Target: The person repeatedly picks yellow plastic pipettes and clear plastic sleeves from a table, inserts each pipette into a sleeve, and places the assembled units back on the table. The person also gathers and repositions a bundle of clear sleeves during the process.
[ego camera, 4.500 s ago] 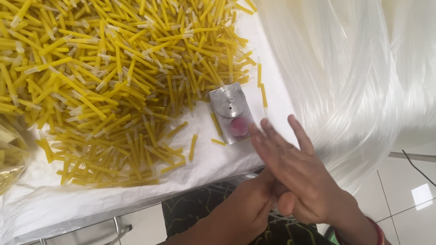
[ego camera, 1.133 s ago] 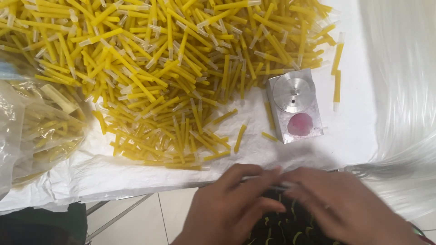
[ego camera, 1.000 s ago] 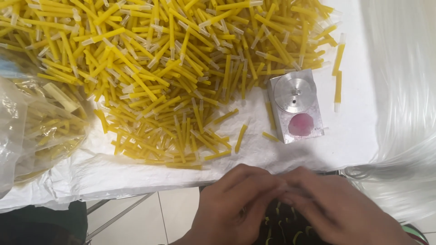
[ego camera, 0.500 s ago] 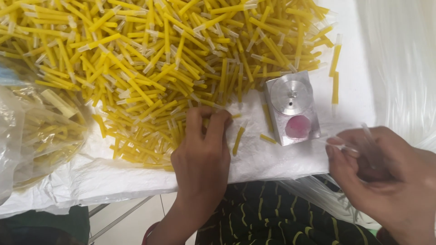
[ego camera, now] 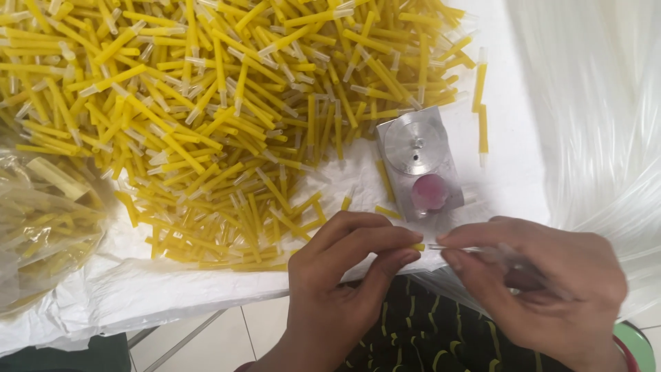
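The left hand (ego camera: 344,275) is pinching a short yellow tube (ego camera: 418,246) at the table (ego camera: 509,172) edge, just below the metal block (ego camera: 420,165). The right hand (ego camera: 544,282) is gripping a thin clear tube (ego camera: 458,249), its tip meeting the yellow one, near the yellow pile (ego camera: 227,103).

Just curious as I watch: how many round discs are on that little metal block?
2: a silver metal disc on the far half of the metal block, and a pink disc on the near half, nearest the hands.

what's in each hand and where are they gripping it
Left hand pinches a yellow tube near its end; right hand pinches a thin clear tube near its tip.
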